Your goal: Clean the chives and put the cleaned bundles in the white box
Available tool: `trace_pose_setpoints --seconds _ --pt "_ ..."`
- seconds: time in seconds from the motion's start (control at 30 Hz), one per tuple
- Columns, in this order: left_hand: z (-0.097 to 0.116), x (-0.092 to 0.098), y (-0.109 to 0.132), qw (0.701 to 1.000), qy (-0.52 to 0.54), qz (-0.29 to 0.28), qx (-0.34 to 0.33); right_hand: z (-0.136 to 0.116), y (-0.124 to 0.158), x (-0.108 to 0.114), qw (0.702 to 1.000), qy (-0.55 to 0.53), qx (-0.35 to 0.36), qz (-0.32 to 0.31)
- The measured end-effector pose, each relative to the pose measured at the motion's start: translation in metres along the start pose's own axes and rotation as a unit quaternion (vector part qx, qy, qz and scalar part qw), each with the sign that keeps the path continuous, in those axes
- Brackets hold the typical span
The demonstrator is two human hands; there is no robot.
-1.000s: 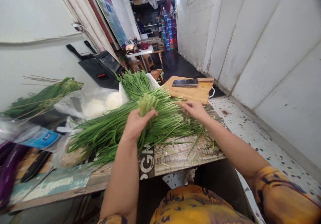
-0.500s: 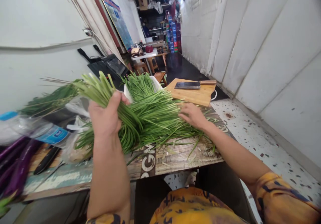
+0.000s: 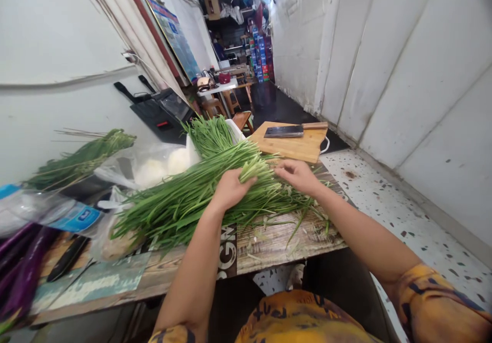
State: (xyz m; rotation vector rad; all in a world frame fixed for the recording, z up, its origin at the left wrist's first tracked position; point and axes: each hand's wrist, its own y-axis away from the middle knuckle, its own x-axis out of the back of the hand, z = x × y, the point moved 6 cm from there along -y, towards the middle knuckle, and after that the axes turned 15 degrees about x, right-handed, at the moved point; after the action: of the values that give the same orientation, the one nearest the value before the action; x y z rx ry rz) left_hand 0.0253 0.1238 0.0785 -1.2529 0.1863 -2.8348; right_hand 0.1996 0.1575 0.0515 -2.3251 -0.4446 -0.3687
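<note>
My left hand is closed around a bunch of garlic chives, close to its pale stem ends. The long green leaves trail left across the table, on top of more chives. Just right of those stem ends is my right hand, its thumb and fingers pinched together. Whatever lies between these fingertips is too small to make out. Loose chive stems and scraps lie under and in front of the right hand. Behind the bunch, further chives fill a white container.
A cleaver rests on a wooden cutting board at the back right. To the left are purple eggplants, a black-handled knife, a plastic bottle, and plastic bags with pale vegetables. The table's front edge runs near my lap.
My left hand has swung the chive bunch down and right, from upright in the air to flat on the pile, stem ends toward my right hand. The right hand has stayed nearly in place.
</note>
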Motion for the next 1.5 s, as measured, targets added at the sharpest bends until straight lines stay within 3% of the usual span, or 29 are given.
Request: trace_pose_setpoints --seconds 0.2,0.47,0.63,0.8,1.07,1.3,1.5 --pt "-0.005 -0.016 0.002 0.997 0.071 -0.021 0.003 0.006 0.002 -0.001 0.997 -0.028 -0.058 0.031" --pt "-0.007 -0.021 0.005 0.992 0.103 -0.067 0.026 0.008 0.004 -0.008 0.992 -0.063 -0.102 0.049" --pt "-0.009 -0.022 0.002 0.991 0.109 -0.066 0.046 0.012 0.007 -0.014 0.986 -0.102 -0.114 0.061" --pt "-0.014 -0.022 -0.002 0.988 0.13 -0.043 0.065 0.011 0.009 -0.029 0.971 -0.193 -0.137 0.024" --pt "-0.013 -0.023 -0.001 0.989 0.13 -0.044 0.063 0.007 0.009 -0.036 0.96 -0.231 -0.159 -0.001" --pt "-0.01 -0.021 0.0 0.991 0.118 -0.041 0.049 0.011 0.011 -0.026 0.96 -0.212 -0.178 0.051" --pt "-0.015 -0.022 -0.002 0.987 0.138 -0.041 0.073 0.014 0.011 -0.033 0.934 -0.31 -0.176 -0.02"
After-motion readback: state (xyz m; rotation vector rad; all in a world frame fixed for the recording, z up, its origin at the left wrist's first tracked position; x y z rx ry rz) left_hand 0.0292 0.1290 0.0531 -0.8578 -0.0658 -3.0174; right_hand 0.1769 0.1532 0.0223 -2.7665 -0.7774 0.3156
